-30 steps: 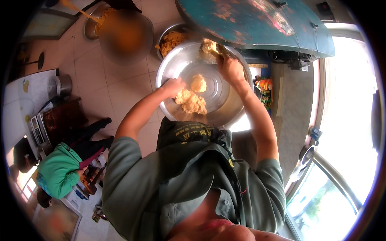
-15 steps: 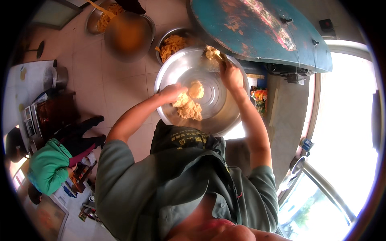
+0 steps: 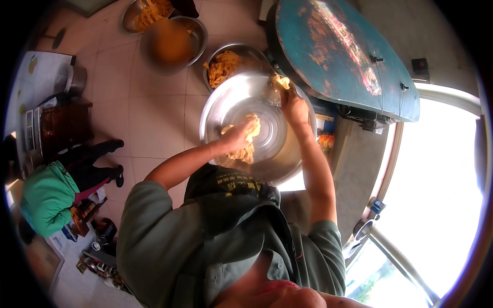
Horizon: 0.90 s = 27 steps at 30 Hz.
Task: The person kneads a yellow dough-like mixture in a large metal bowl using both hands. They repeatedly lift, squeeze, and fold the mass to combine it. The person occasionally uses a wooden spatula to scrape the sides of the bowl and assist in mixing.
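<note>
As the left hand (image 3: pixel 235 139) curls against pale dough (image 3: pixel 253 124) in the steel basin (image 3: pixel 282 154), how tightly I can't tell, that dough runs lengthwise from just beyond its grip back bodyward; the right hand (image 3: pixel 294 109) clasps a dough-smeared flat tool (image 3: pixel 272 93), jutting forward-left.

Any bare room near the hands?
Pink tiled floor, left of the wide silvery metal basin; inside it, right of the pale yellow dough. Crowded: left hand at the dough; right hand at the far-right rim, near the worn teal rounded housing.
</note>
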Each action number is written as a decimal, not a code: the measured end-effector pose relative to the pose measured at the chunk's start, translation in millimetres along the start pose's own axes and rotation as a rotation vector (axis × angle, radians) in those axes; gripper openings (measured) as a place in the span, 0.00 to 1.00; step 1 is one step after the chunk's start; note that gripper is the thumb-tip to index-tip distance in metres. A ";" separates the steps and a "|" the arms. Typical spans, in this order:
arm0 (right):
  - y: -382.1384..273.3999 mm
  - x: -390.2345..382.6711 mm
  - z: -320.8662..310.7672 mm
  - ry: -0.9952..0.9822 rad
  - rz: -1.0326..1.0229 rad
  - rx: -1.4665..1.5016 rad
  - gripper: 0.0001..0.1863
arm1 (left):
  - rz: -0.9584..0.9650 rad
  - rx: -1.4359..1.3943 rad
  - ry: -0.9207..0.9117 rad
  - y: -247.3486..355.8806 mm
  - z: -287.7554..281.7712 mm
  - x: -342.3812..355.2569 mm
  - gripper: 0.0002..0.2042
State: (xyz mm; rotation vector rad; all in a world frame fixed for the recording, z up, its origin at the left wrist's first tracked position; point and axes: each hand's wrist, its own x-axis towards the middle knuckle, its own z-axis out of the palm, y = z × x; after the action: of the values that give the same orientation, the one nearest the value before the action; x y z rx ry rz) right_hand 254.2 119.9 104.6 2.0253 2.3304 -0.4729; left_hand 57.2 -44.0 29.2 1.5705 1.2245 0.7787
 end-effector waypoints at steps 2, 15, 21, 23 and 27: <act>-0.4 -12.5 -4.7 0.224 -0.211 0.187 0.17 | 0.002 0.103 -0.036 -20.5 -0.7 -13.1 0.28; 10.8 -30.5 -22.8 0.171 -0.188 0.303 0.20 | -0.360 -0.296 -0.139 -46.5 16.8 -7.6 0.33; 17.1 -50.5 -34.2 0.269 -0.231 0.375 0.15 | -0.137 0.303 -0.065 -46.6 -25.0 61.6 0.32; 24.9 -59.2 -32.8 0.256 -0.191 0.389 0.14 | -0.025 0.649 -0.222 -66.4 -31.8 77.8 0.20; 45.2 -75.1 -33.9 0.210 -0.114 0.411 0.15 | -0.030 0.757 -0.451 -126.7 -27.2 72.5 0.16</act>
State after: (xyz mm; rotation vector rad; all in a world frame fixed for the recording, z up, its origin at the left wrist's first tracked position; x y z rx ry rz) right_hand 316.2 60.6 143.1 2.2072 2.6663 -0.8459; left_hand 11.0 37.5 -86.0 2.1653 1.2540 -0.1122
